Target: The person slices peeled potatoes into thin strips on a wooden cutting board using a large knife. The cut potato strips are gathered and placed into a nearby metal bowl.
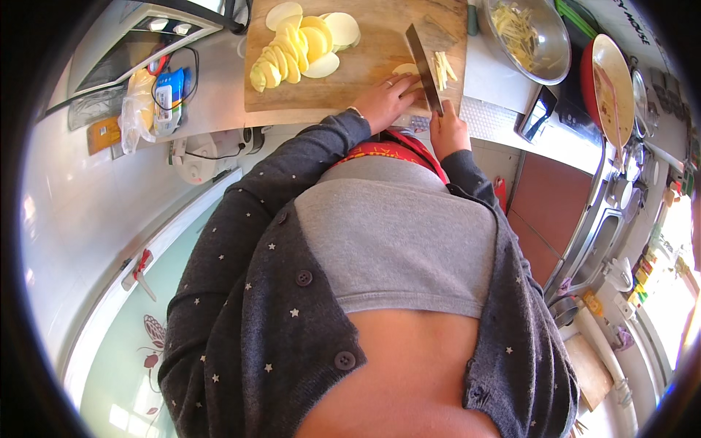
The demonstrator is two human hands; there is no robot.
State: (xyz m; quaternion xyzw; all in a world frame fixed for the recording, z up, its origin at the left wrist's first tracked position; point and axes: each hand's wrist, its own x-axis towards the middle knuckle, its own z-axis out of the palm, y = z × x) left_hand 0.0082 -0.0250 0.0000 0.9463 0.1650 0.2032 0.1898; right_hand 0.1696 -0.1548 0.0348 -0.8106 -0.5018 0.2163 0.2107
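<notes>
My right hand [449, 130] grips the handle of a kitchen knife [423, 65], whose broad blade points away from me over a wooden cutting board [378, 33]. Under the fingers of my left hand [388, 101] lie pale potato slices [406, 69], partly hidden, close against the blade's left side. Right of the blade is a small pile of cut potato strips [444, 68]. A fanned heap of thin potato slices [293, 49] spreads over the board's left part.
A metal bowl [553, 52] holding potato strips stands right of the board. Beyond it are a red pan [587, 82] with a utensil inside and a phone [538, 114] near the counter edge. A blue-and-white packet [168, 101] and a plastic bag [137, 112] lie at the left.
</notes>
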